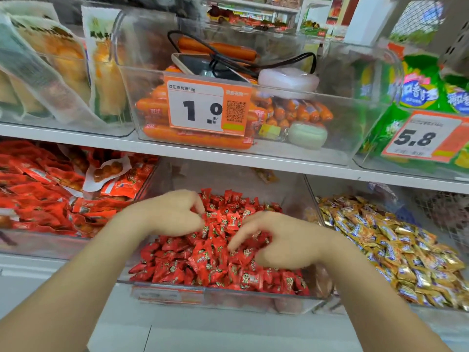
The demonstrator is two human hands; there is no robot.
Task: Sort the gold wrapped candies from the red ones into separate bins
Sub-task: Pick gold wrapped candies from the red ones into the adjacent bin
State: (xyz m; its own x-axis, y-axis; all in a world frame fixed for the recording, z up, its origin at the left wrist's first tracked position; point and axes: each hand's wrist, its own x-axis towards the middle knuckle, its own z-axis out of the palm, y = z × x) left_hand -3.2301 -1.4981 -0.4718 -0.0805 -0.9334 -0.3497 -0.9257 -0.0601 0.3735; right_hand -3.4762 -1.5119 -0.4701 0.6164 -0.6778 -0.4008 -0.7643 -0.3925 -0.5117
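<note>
Lower shelf, middle: clear hard-plastic bin (253, 297), rectangular, heaped with red candies (203, 265) in small crinkled glossy foil pillows with twisted ends.

Left hand (172, 212): in the rear of that heap, fingers (196, 199) curled down among the wrappers. Motion blur hides whether they pinch one.

Right hand (284, 240): further forward on the same heap, fingers (236, 242) bent, tips sunk in the red foil. Whether it grips anything is likewise unclear.

Lower shelf, right: adjoining clear bin holding gold candies (380, 240), shiny gold-and-blue wrappers of similar pillow shape.

Lower shelf, left: flat red snack packets (38, 194), loosely piled.

Upper shelf (177, 151), white: clear bin of smooth orange sausages (157, 107), cylindrical, fronted by an orange-and-white price tag (208, 107) reading 1.0. A phone (203, 67) and black cable (228, 54) lie on top.
</note>
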